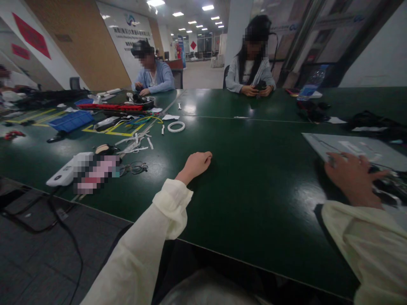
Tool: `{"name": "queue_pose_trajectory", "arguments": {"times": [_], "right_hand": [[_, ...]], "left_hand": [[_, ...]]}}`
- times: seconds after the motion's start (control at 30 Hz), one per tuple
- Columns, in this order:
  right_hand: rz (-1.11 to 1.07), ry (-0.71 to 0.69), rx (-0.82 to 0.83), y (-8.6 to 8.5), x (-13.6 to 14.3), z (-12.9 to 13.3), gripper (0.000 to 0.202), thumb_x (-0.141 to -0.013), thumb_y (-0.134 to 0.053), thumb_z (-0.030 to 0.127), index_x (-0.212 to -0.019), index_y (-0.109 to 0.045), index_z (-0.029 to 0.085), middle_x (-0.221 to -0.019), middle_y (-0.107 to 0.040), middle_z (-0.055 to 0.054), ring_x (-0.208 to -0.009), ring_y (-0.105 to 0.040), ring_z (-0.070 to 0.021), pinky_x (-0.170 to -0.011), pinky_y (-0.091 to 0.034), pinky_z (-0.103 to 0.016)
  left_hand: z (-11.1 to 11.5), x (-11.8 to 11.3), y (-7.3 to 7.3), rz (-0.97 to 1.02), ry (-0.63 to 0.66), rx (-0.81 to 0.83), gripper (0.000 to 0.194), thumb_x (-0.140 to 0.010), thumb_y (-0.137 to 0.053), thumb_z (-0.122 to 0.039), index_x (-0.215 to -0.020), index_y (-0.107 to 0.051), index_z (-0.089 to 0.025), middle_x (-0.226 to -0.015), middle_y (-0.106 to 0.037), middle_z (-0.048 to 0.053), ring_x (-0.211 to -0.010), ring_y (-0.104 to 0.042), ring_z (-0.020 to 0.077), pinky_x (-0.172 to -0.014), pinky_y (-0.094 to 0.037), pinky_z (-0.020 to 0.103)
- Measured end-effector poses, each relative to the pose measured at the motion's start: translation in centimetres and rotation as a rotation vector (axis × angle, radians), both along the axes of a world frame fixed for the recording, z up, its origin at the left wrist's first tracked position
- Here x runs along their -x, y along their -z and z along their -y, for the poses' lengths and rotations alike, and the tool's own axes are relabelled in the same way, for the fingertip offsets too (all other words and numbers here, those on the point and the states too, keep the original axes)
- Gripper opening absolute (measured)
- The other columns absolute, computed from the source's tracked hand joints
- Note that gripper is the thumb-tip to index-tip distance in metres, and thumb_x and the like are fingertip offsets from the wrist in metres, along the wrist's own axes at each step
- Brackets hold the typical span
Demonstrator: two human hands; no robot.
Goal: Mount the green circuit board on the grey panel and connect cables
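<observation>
My left hand [196, 165] rests on the dark green table [254, 178] near the middle. Its fingers are curled in a loose fist, and no object shows in it. At the right, my right hand [352, 176] is spread over the near edge of a flat light-grey board [321, 143]. Its fingertips are partly blurred, so I cannot tell whether they touch the board. Beside that hand lies a tangle of dark and silvery parts [392, 186]. A pair of glasses [137, 167] lies to the left of my left hand.
White strips [135, 144], a ring-shaped white roll [176, 126], a blue bin [70, 121] and a white device [68, 171] lie at left. A small wrench [179, 106] is further back. Two people sit opposite. A bottle [313, 82] stands tilted at back right.
</observation>
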State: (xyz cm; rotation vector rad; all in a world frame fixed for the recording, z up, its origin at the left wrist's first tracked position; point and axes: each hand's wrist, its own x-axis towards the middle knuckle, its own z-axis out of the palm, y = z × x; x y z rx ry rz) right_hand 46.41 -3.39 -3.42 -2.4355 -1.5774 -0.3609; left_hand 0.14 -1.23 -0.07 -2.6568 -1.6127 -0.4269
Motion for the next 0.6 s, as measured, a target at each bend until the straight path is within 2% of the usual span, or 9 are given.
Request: {"name": "queue_pose_trajectory", "arguments": {"times": [0.2, 0.37, 0.5, 0.6], "right_hand": [[-0.064, 0.05, -0.009, -0.22, 0.3, 0.24, 0.043, -0.092, -0.027, 0.042, -0.122, -0.052, 0.025, -0.13, -0.043, -0.013, -0.123, -0.023, -0.0351, -0.089, -0.009, -0.069], [-0.006, 0.077, -0.043, 0.19, -0.33, -0.2, 0.043, -0.092, -0.027, 0.04, -0.119, -0.055, 0.022, -0.123, -0.048, -0.015, -0.122, -0.025, -0.0348, -0.09, -0.006, -0.068], [0.045, 0.052, -0.061, 0.1, -0.06, -0.48, 0.042, -0.093, -0.026, 0.036, -0.119, -0.056, 0.022, -0.121, -0.05, -0.014, -0.123, -0.023, -0.0324, -0.092, 0.0, -0.067], [0.097, -0.003, -0.019, -0.3, 0.19, -0.34, 0.041, -0.094, -0.024, 0.03, -0.12, -0.055, 0.026, -0.124, -0.049, -0.012, -0.122, -0.025, -0.0265, -0.095, -0.005, -0.062]], "left_hand": [[-0.03, 0.15, 0.01, -0.005, 0.025, 0.002, 0.027, -0.09, -0.033, -0.025, -0.1, -0.057, -0.02, -0.082, -0.065, 0.003, -0.073, -0.06, 0.0161, -0.066, -0.044, 0.026], [0.03, 0.08, -0.12, -0.014, 0.025, 0.014, 0.026, -0.09, -0.034, -0.025, -0.101, -0.057, -0.02, -0.082, -0.064, 0.003, -0.073, -0.06, 0.0158, -0.066, -0.044, 0.025], [0.01, 0.05, -0.12, -0.025, 0.043, 0.011, 0.026, -0.09, -0.033, -0.025, -0.101, -0.056, -0.02, -0.081, -0.064, 0.003, -0.072, -0.06, 0.0159, -0.065, -0.043, 0.025], [0.02, 0.07, -0.13, -0.031, 0.04, 0.015, 0.027, -0.091, -0.033, -0.025, -0.102, -0.056, -0.02, -0.082, -0.064, 0.004, -0.073, -0.06, 0.016, -0.067, -0.043, 0.025]]}}
